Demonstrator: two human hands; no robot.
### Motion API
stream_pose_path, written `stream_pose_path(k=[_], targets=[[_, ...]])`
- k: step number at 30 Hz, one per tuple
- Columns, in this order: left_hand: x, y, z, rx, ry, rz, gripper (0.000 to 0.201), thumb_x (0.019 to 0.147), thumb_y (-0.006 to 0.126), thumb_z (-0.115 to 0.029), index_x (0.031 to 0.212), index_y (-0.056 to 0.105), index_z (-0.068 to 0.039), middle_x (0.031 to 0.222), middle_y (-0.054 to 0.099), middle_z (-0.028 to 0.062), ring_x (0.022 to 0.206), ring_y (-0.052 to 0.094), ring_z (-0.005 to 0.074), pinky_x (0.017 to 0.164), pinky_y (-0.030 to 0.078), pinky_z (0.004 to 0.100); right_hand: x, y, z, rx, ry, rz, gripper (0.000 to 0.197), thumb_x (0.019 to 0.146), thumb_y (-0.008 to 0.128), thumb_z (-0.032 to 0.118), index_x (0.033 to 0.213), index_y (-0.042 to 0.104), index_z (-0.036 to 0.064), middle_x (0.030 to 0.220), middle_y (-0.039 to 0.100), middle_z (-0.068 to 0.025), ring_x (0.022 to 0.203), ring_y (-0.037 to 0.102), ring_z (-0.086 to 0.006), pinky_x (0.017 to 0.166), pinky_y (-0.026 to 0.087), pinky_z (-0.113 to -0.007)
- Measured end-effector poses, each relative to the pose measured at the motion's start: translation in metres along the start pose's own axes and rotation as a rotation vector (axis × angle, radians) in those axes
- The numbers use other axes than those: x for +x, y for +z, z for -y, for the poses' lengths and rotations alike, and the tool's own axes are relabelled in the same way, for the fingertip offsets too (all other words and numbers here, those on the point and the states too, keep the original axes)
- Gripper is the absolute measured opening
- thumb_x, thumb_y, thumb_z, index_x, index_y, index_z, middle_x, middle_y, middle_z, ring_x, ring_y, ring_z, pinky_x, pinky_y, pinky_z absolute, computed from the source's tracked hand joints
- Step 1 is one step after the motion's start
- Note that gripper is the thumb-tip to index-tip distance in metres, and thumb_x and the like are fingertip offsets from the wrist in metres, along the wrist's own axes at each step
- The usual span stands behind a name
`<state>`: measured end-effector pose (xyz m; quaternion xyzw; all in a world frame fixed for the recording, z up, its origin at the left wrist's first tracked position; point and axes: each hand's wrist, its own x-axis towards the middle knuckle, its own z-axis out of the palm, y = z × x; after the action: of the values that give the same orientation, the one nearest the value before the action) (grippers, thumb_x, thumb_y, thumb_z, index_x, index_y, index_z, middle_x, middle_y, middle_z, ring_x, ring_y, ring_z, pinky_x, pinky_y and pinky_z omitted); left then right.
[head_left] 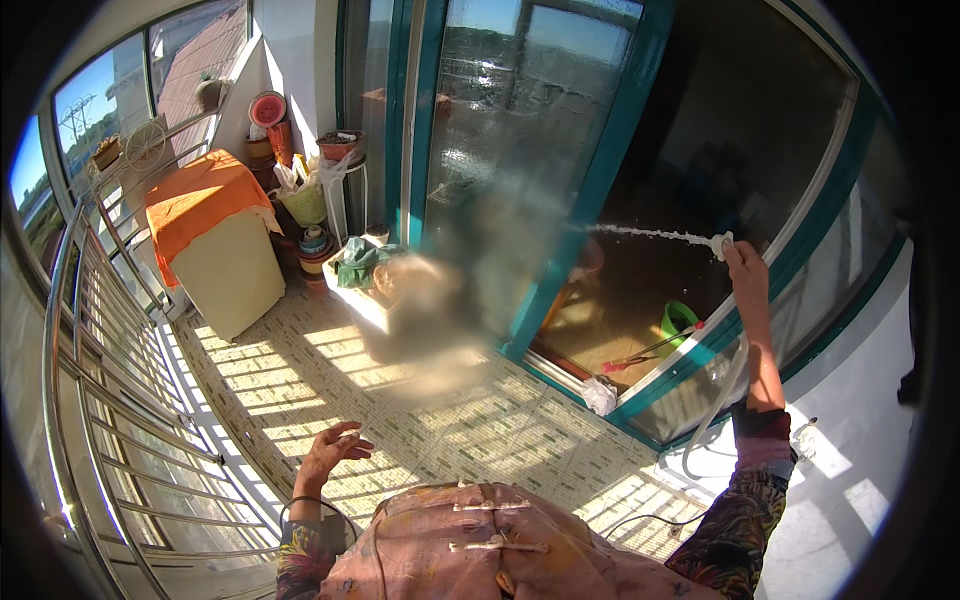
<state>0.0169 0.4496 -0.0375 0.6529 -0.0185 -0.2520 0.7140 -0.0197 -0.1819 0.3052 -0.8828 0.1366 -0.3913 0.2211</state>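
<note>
My right hand [747, 275] is raised at the right, its fingers wrapped round a small white spray head [722, 246]. From it a jet of water [655, 234] shoots leftward across the doorway toward the green-framed sliding glass door [500, 130]. That pane looks wet and streaked. A pale hose [736, 372] hangs below the hand, along the forearm. My left hand [335, 452] hovers low over the tiled floor [470, 440], fingers apart and holding nothing. A blurred patch hides part of the middle of the view, including the pane's lower part.
A metal railing [100, 400] runs along the left. Beyond it stand a pale cabinet under an orange cloth [195, 215], stacked flower pots [313, 245] and a box with green cloth [360, 262]. Through the doorway are a green bucket [678, 322] and a red-headed tool [615, 366].
</note>
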Motion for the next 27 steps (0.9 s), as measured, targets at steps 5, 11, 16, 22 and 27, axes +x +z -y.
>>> stream_pose_path(k=[5,11,16,22,27], targets=[[-0.016,0.006,0.006,0.017,0.016,-0.008,0.05,0.096,0.06,-0.028,0.131,0.048,0.005,0.101,0.069,0.0231,0.091,0.07,0.0294,0.082,0.058,0.0358,-0.018,0.028,-0.012,-0.132,-0.017,0.087,0.03,0.093,0.056,0.031,0.097,0.063,0.0021,0.077,0.061,-0.0171,0.07,0.057,-0.0296,0.069,0.044,-0.036],[-0.034,0.014,0.012,0.038,-0.031,-0.048,0.043,0.097,0.055,-0.023,0.13,0.05,0.003,0.101,0.07,0.0206,0.09,0.07,0.0266,0.083,0.056,0.0339,-0.041,0.068,-0.037,-0.072,0.016,0.211,0.034,0.091,0.057,0.035,0.096,0.063,0.0024,0.082,0.063,-0.0216,0.079,0.06,-0.039,0.071,0.045,-0.041],[-0.043,0.018,0.014,0.043,-0.047,-0.063,0.042,0.096,0.056,-0.023,0.129,0.052,0.003,0.099,0.07,0.0197,0.089,0.07,0.0255,0.083,0.056,0.0332,-0.05,0.078,-0.045,-0.168,0.047,0.234,0.039,0.092,0.053,0.039,0.098,0.062,0.0018,0.085,0.064,-0.022,0.085,0.06,-0.0424,0.074,0.045,-0.044],[-0.048,0.021,0.016,0.038,-0.033,-0.081,0.042,0.096,0.056,-0.021,0.129,0.052,0.004,0.099,0.07,0.0201,0.088,0.07,0.0254,0.082,0.057,0.0329,-0.036,0.061,-0.043,-0.188,-0.069,0.069,0.035,0.095,0.05,0.037,0.105,0.062,0.0053,0.088,0.066,-0.0222,0.087,0.061,-0.0432,0.075,0.046,-0.048],[-0.05,0.027,0.021,0.049,-0.045,-0.096,0.042,0.095,0.056,-0.02,0.129,0.051,0.004,0.099,0.07,0.0202,0.088,0.07,0.0262,0.082,0.057,0.0333,-0.03,0.052,-0.042,-0.157,-0.113,-0.037,0.034,0.096,0.051,0.037,0.108,0.062,0.008,0.089,0.067,-0.0209,0.086,0.061,-0.0433,0.074,0.047,-0.048]])
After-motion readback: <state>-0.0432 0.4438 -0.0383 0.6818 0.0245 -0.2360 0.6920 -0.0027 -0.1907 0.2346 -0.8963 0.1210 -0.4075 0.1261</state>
